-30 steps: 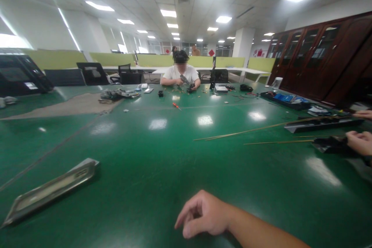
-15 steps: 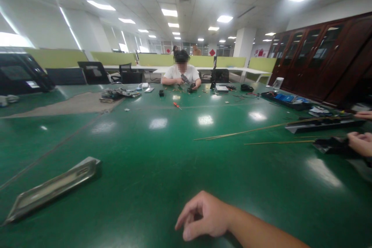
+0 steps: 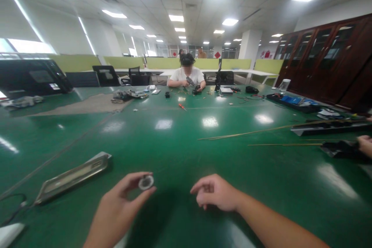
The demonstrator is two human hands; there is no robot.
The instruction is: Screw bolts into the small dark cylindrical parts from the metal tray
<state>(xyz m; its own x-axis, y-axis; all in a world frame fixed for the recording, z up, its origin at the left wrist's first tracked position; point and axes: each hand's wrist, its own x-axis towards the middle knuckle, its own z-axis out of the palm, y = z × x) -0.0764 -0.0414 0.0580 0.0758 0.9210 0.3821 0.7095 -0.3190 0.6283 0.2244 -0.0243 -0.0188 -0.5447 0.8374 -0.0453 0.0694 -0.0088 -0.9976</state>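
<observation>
My left hand (image 3: 119,205) is raised over the near edge of the green table (image 3: 174,155) and pinches a small round metal ring (image 3: 145,182) between thumb and forefinger. My right hand (image 3: 216,193) hovers just to the right of it, fingers loosely curled with nothing visible in them. A long flat metal strip (image 3: 72,176) lies on the table to the left of my left hand.
A seated person (image 3: 187,75) works at the far side with small parts and a red screwdriver (image 3: 182,107) nearby. Thin brass rods (image 3: 261,130) and a dark rail (image 3: 331,128) lie at the right, where another person's hand (image 3: 365,144) holds a black part. A black device (image 3: 31,81) stands at the left.
My left hand has come into view holding the small ring. My right hand has shifted a little right and up. The view has tilted slightly downward.
</observation>
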